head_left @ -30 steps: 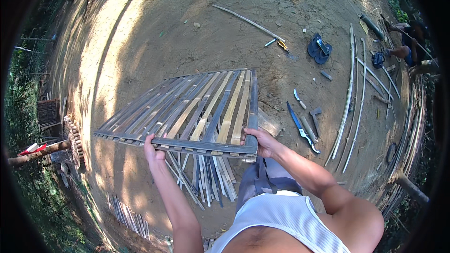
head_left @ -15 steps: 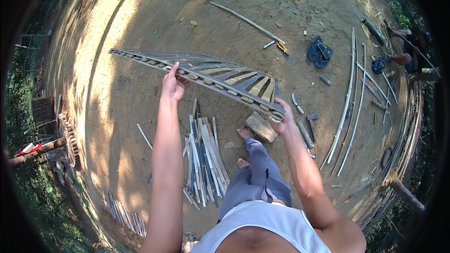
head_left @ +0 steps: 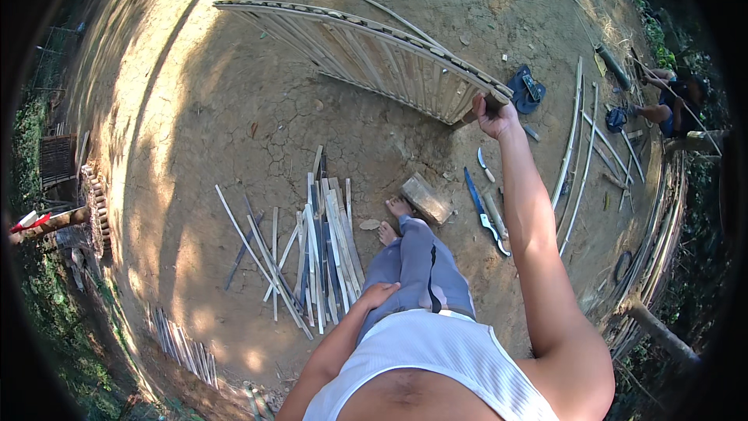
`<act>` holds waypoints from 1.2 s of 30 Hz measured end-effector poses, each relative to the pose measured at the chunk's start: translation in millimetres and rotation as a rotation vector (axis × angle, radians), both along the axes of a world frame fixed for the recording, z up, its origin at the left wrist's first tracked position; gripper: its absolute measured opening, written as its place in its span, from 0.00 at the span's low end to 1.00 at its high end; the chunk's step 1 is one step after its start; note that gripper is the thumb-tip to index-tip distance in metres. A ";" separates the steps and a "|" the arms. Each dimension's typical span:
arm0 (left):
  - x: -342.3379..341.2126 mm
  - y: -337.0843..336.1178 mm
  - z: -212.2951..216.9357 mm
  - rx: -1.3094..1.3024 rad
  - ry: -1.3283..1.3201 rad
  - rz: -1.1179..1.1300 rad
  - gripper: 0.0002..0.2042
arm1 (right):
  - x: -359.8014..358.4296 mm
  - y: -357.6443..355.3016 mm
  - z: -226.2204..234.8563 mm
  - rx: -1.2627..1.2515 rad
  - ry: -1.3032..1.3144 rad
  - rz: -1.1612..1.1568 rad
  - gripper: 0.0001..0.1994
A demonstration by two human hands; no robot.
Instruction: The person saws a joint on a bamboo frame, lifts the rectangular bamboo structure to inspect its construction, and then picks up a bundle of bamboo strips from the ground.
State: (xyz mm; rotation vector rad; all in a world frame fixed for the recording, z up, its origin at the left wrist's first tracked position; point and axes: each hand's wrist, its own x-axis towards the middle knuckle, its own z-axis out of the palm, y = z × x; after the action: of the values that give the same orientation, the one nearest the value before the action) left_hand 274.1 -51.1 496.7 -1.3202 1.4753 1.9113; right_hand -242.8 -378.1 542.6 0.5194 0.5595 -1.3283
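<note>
**A:** Nearest the camera, what has changed at the left hand [head_left: 379, 294]?

**B:** A second ago it gripped the near rail of the slatted bamboo panel [head_left: 374, 54]; half a second ago it was raised along the top rail. Now it rests on the left thigh, fingers loosely bent, holding nothing.

**A:** And beyond it?

**B:** A loose bundle of split bamboo strips [head_left: 319, 242] lies on the bare earth ground [head_left: 195, 148] just left of the feet. A wooden block [head_left: 426, 198] sits beside the forward foot, and a blue-handled knife [head_left: 485, 214] lies just right of it.

**A:** Then the right hand [head_left: 492, 115]?

**B:** Arm stretched out, fingers wrapped closed around the panel's right end. The panel, held flat and close to the body a second ago, now stands on edge on the ground, well away from the person, its far end reaching up and left.

**A:** What does that signify?

**B:** In my judgement the panel has been swung up and outward and is now steadied by one hand alone; its weight probably rests mostly on the ground.

**A:** What remains unclear?

**B:** The lower edge's contact with the ground is hard to read under fisheye bending. The fingertips are hidden behind the rail. A pair of dark sandals [head_left: 526, 89] lies beyond the hand. At the far right rim another person [head_left: 668, 101] is partly cut off; long bamboo poles [head_left: 575, 148] curve nearby.
</note>
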 end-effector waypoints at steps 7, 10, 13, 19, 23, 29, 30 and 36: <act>37.9 5.8 36.3 0.015 0.035 0.332 0.30 | -6.6 -14.2 0.5 0.131 -0.063 0.013 0.11; 52.9 2.9 53.4 -0.162 0.101 0.323 0.29 | -4.3 -19.1 -9.7 0.093 -0.025 -0.002 0.11; 66.7 -11.7 64.9 -0.156 0.062 0.248 0.29 | -13.5 -12.7 -21.4 0.073 0.028 -0.048 0.14; 75.2 -16.4 67.0 -0.153 0.039 0.216 0.26 | 27.2 10.7 -19.4 0.074 0.020 -0.050 0.13; 58.7 -21.9 62.8 -0.092 0.078 0.160 0.24 | 50.0 41.3 -22.6 0.078 0.094 -0.062 0.12; 62.4 0.3 39.0 0.037 0.114 0.216 0.22 | 109.6 94.9 -26.6 0.099 0.119 -0.051 0.12; 58.9 2.4 38.1 0.051 0.117 0.216 0.21 | 109.3 107.8 -34.7 0.064 0.110 -0.039 0.12; 55.1 7.6 45.0 -0.058 0.065 0.233 0.21 | 163.2 152.9 -40.0 0.057 0.135 0.133 0.14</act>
State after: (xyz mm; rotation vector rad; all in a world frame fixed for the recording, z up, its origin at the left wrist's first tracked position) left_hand 329.1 -43.5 541.7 -1.5288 1.4732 2.0869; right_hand -79.5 -225.3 502.6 0.4339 0.7328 -1.2288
